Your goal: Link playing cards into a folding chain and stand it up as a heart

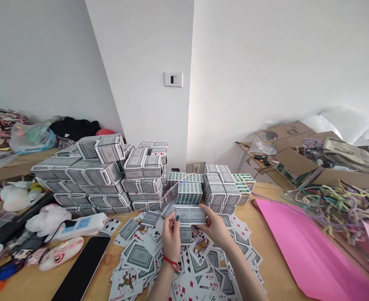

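Note:
My left hand (171, 236) and my right hand (215, 225) grip a folded playing-card block (190, 214) from its two sides. Grey patterned card backs face up on it. Thumb and fingers of the left hand pinch its left end; the right hand's fingers close on the right end. Beneath my hands spreads a pile of loose playing cards (138, 255), some face up, some face down. Just behind stand stacked card blocks with grey backs (217, 194) and a few with green backs (189, 192).
At left rise taller stacks of card blocks (93, 175). Before them lie a white power strip (87, 225) and a black phone (80, 267). Pink paper (306, 246) covers the right side, near a heap of coloured yarn (328, 205) and a cardboard box (344, 179).

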`<state>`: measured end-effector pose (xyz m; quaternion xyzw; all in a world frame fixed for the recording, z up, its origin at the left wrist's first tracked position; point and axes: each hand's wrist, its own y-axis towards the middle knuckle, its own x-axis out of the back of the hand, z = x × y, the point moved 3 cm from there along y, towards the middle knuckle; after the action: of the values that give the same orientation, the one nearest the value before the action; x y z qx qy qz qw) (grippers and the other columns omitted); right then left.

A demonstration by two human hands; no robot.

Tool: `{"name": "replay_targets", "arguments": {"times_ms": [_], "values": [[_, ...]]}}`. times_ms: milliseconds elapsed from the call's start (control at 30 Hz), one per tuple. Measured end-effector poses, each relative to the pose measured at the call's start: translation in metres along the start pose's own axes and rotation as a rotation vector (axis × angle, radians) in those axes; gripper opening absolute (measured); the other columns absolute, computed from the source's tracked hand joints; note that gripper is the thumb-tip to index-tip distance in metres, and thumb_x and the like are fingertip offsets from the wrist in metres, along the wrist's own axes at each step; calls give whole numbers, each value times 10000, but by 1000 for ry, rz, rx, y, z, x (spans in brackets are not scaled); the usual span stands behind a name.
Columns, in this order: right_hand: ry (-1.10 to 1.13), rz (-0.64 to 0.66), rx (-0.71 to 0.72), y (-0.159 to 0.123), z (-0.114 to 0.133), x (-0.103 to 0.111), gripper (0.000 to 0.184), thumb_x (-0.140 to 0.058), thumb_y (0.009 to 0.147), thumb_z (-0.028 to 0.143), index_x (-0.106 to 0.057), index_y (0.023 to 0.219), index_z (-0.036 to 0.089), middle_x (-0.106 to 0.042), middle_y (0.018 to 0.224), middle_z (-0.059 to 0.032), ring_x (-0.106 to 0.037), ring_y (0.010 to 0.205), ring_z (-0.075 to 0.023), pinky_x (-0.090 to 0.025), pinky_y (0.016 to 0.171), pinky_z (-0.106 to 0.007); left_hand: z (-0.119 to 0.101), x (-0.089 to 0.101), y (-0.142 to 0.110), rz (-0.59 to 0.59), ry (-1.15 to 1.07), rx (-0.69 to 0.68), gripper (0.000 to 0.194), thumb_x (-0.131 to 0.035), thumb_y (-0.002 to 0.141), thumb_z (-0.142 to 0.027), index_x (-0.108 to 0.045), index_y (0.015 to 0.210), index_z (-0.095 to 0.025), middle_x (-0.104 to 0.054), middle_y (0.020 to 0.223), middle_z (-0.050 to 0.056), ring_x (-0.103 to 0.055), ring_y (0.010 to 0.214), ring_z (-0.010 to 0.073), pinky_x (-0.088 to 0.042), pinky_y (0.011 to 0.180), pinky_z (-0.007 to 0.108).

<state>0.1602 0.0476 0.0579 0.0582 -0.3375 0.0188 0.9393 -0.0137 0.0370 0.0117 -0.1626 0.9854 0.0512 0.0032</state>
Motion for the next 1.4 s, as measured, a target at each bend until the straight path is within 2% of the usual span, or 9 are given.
{"name": "replay_targets", "arguments": {"times_ms": [233,367,533,700,833,1033,1133,1233,1400], "values": [[40,56,5,-2,-4,0,624,-589,632,154,-450,1231,258,-555,617,46,-537,584,-143,-404,561,-229,-7,-3,5,144,-7,85,548,-495,780,-474,-434,1246,-192,-623,905,80,-602,762,181,-478,668,278],[51,91,11,-3,3,-1,623,-579,648,164,-428,1242,274,-569,642,41,-542,586,-143,-405,559,-233,-4,-1,8,86,79,30,529,-527,736,-514,-502,1173,-217,-600,991,95,-593,817,194,-472,654,272],[78,84,-35,-9,2,5,761,-602,657,232,-231,1319,284,-580,901,2,-544,584,-119,-423,576,-242,7,6,11,-6,95,60,557,-506,726,-549,-522,1127,-163,-569,642,24,-509,503,138,-408,463,245],[-242,187,-147,-22,-12,1,382,-671,574,261,-524,926,230,-574,906,-22,-552,811,-205,-409,681,-284,8,9,14,-55,61,60,540,-530,727,-509,-522,1123,-143,-526,573,-10,-442,445,113,-370,436,237],[-441,141,-249,-32,-14,-14,509,-713,505,201,-506,970,204,-563,968,-80,-494,979,-290,-396,718,-318,6,7,13,-57,45,54,553,-538,721,-509,-513,1129,-136,-567,632,14,-463,466,118,-385,448,244],[-450,104,-295,-31,-14,-26,347,-697,515,173,-528,818,165,-593,876,-105,-536,883,-288,-396,677,-309,9,7,14,-66,27,55,518,-556,713,-503,-533,1091,-150,-618,710,44,-569,591,157,-453,535,264],[-370,84,-287,-30,-17,-23,249,-698,486,142,-494,622,189,-598,740,-52,-556,759,-242,-378,598,-266,13,7,16,-51,-19,104,499,-572,703,-492,-557,1072,-157,-642,733,53,-609,667,186,-478,562,277],[-124,97,-250,-33,-17,-15,235,-621,600,208,-405,508,198,-515,519,30,-510,530,-140,-322,487,-212,17,10,18,-61,-95,171,446,-591,708,-446,-590,1054,-166,-659,924,92,-617,857,229,-506,678,310],[258,-11,-272,-38,-8,15,319,-447,762,467,-413,573,212,-421,334,76,-409,322,-107,-307,401,-204,23,11,19,-57,-219,311,356,-592,749,-373,-606,1080,-241,-559,1203,79,-548,1061,260,-511,799,351]]}}
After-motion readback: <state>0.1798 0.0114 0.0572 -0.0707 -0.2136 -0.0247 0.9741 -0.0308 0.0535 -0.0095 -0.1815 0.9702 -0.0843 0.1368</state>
